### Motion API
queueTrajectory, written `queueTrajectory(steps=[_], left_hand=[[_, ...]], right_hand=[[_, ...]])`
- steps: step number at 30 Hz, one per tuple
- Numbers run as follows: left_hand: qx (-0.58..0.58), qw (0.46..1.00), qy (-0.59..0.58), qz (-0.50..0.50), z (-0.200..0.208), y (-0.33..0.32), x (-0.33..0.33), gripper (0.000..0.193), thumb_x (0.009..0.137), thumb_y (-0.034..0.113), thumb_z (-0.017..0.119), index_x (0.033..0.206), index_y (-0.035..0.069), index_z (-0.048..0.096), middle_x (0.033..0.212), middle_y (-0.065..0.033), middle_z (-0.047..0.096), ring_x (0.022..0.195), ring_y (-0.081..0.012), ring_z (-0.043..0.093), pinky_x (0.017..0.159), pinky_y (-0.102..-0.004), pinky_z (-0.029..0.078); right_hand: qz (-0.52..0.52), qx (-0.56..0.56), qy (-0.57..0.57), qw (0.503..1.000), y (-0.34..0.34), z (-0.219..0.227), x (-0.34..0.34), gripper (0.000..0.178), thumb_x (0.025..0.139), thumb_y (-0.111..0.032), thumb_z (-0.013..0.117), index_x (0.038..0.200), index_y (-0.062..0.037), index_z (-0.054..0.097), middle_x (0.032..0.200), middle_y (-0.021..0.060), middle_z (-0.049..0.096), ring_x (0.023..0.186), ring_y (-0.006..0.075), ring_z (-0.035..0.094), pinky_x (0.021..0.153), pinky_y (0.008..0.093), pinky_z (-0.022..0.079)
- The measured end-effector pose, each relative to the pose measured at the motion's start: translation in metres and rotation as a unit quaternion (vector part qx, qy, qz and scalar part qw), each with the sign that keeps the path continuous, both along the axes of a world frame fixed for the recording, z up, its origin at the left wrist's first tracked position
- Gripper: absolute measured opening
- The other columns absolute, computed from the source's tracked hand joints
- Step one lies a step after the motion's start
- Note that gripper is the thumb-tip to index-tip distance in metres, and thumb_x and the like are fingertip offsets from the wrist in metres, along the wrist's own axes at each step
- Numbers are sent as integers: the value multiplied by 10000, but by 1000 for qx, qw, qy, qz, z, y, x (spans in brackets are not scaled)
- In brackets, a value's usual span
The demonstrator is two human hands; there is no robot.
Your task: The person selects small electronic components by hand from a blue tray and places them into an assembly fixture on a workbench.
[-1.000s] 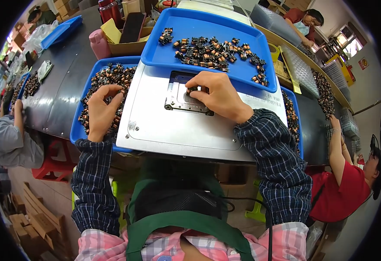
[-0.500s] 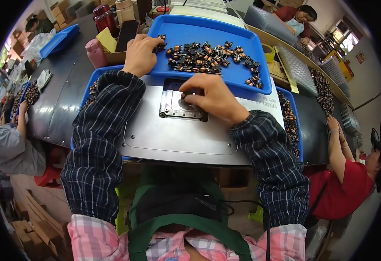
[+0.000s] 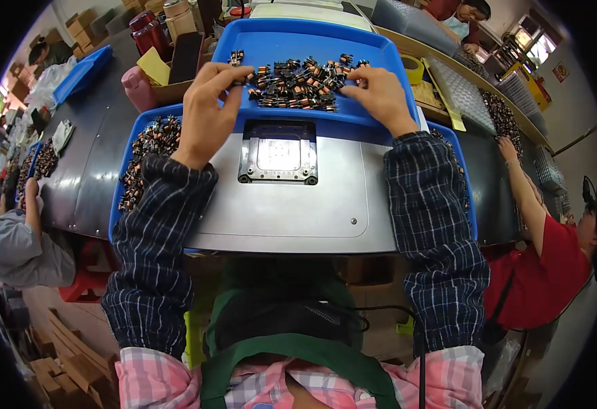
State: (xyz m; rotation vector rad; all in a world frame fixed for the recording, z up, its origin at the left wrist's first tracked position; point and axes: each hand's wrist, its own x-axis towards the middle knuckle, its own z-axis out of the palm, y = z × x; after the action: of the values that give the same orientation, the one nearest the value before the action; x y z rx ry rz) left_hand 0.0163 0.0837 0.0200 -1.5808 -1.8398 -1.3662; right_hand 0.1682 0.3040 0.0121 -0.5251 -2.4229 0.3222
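A shallow blue tray (image 3: 373,51) holds a heap of small black coils with copper windings (image 3: 298,85). At the tray's left side my left hand (image 3: 206,112) is closed, pinching a small dark coil between thumb and fingertip. My right hand (image 3: 383,99) reaches over the tray's near right rim; its thumb and finger curl together at the heap's right end, and what they hold is mostly hidden. In front of the tray, a metal plate (image 3: 285,215) carries a dark rectangular fixture (image 3: 245,160) with a brightly lit window, and neither hand touches it.
Another blue tray (image 3: 118,198) of coils shows beyond the plate's left edge. Pink bottle (image 3: 138,88), red flask (image 3: 147,34) and yellow tape roll (image 3: 413,70) flank the upper tray. Co-workers sit left and right, one in a red shirt (image 3: 533,276) handling coils.
My right hand has left the fixture and moved up and right to the heap, uncovering the lit window. My left hand has come down slightly and left, now pinching a coil.
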Motion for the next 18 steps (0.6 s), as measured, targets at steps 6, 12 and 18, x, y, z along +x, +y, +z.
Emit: queueTrajectory(steps=[6,12,18], left_hand=[[-138,980,-102,-104,-7,-21,29,198,714,-41,586,907,-4,570,829,-104,579,728,-204,569,647,-284,458],[-212,967,-34,-134,-9,-25,38,190,708,-26,572,896,-4,580,833,-123,561,784,-282,554,693,-337,449],[-230,963,32,-139,-10,-19,42,152,719,-1,561,867,-9,596,836,-112,558,819,-279,535,729,-357,437]], right_hand=[[-2,-15,-56,998,1,-1,-7,255,689,-274,655,833,-64,670,803,124,635,754,266,606,695,350,477],[44,-170,18,984,-8,5,-4,242,671,-202,689,803,-2,659,699,106,634,619,142,607,501,248,460],[119,-373,122,912,-22,15,8,220,730,-94,653,931,-13,613,675,24,588,554,42,507,375,150,328]])
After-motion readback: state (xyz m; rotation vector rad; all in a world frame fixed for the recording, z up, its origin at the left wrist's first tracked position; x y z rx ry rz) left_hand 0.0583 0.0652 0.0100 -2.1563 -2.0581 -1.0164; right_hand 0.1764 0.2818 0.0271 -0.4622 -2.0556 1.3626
